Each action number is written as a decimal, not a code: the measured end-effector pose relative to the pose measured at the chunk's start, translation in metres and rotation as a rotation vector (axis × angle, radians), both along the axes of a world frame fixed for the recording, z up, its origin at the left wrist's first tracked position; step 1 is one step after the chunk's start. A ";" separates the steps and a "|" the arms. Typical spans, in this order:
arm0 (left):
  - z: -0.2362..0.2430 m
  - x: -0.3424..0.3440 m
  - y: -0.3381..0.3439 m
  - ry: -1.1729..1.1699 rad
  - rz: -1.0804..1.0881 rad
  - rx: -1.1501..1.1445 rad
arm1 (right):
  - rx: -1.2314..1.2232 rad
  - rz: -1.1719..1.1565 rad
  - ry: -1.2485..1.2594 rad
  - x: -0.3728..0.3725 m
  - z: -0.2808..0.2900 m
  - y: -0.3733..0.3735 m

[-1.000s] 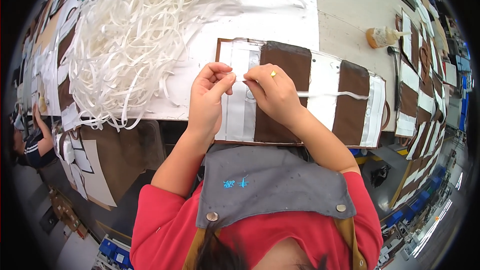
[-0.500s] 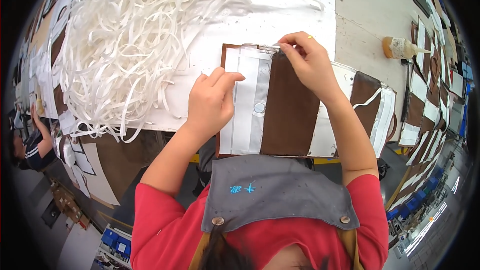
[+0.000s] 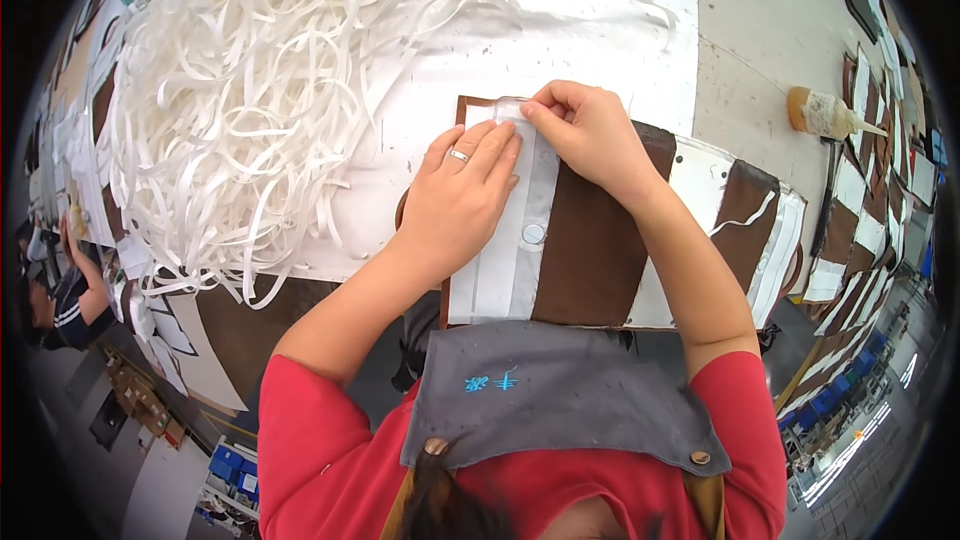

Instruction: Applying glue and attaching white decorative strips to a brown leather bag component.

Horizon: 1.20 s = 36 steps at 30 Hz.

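Note:
A brown and white panel piece (image 3: 600, 230) lies at the table's near edge, with a pale lengthwise strip (image 3: 523, 260) and a small round fitting (image 3: 533, 234). My left hand (image 3: 463, 190) rests palm down on its upper left part, fingers stretched flat, a ring on one finger. My right hand (image 3: 585, 135) pinches the top end of the pale strip, just beside my left fingertips. A loose white tape (image 3: 735, 221) lies across the panel's right brown band.
A large tangled heap of white tape (image 3: 240, 110) covers the table's left. A glue bottle (image 3: 815, 110) lies at right beside stacked brown and white pieces (image 3: 850, 220). A co-worker (image 3: 70, 310) is at the far left.
My hands were together over the panel a second ago. My right hand moved up to the top edge, and my left hand has since flattened onto the panel's upper left.

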<state>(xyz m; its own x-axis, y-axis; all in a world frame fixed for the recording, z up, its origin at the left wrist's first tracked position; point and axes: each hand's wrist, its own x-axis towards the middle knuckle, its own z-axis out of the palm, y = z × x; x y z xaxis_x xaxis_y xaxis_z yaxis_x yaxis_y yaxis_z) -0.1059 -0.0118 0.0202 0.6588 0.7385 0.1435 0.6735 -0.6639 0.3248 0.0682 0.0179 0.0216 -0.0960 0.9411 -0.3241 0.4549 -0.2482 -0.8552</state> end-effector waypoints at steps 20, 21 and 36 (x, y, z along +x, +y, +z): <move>-0.004 0.001 -0.001 0.091 -0.008 0.015 | 0.003 -0.035 -0.064 0.000 -0.006 0.003; -0.003 0.001 0.000 0.076 -0.009 0.009 | 0.002 -0.035 -0.064 0.000 -0.006 0.003; -0.001 0.005 0.008 0.040 -0.031 -0.001 | -0.005 -0.025 -0.067 -0.003 0.001 0.001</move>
<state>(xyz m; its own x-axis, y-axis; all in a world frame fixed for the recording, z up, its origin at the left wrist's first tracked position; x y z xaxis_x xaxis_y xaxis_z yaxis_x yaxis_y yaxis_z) -0.1012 -0.0041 0.0194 0.6866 0.7177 0.1163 0.6650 -0.6845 0.2987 0.0653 0.0186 0.0223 -0.0507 0.9412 -0.3341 0.5048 -0.2645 -0.8217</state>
